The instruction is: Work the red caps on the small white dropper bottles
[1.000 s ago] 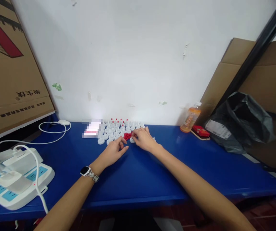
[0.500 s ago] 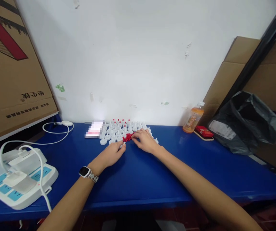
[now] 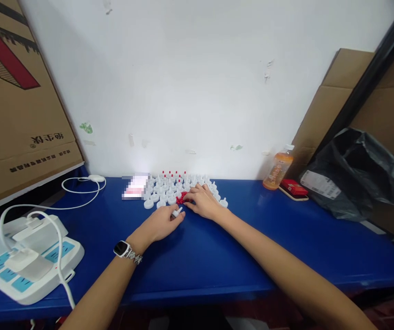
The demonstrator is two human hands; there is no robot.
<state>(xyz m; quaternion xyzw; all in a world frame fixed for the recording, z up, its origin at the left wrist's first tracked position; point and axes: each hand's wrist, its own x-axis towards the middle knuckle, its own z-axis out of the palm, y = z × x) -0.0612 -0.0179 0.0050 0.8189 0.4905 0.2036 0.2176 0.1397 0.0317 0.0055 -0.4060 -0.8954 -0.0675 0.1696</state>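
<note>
Between the thumb and fingers of my left hand (image 3: 158, 223) is a white nozzle cap (image 3: 177, 212), its pointed spout turned to the right. My right hand (image 3: 202, 201) is just beyond it, fingertips curled down into a small pile of red tip caps (image 3: 180, 199). Whether a red piece is pinched there is hidden by the fingers. Around the pile, several white nozzle caps (image 3: 156, 197) stand spout-up in a tight cluster. Several at the back wear red tips (image 3: 176, 173).
A lit phone-like screen (image 3: 135, 187), blurred out, lies left of the cluster. A white power strip (image 3: 28, 270) with cables occupies the table's left. At right are an orange drink bottle (image 3: 278, 168), a red box (image 3: 293, 187) on a phone, and a dark plastic bag (image 3: 355, 178).
My left hand has turned so the white nozzle cap's spout shows and has drawn slightly toward me. My right hand has shifted a little nearer, its fingers staying at the red pile.
</note>
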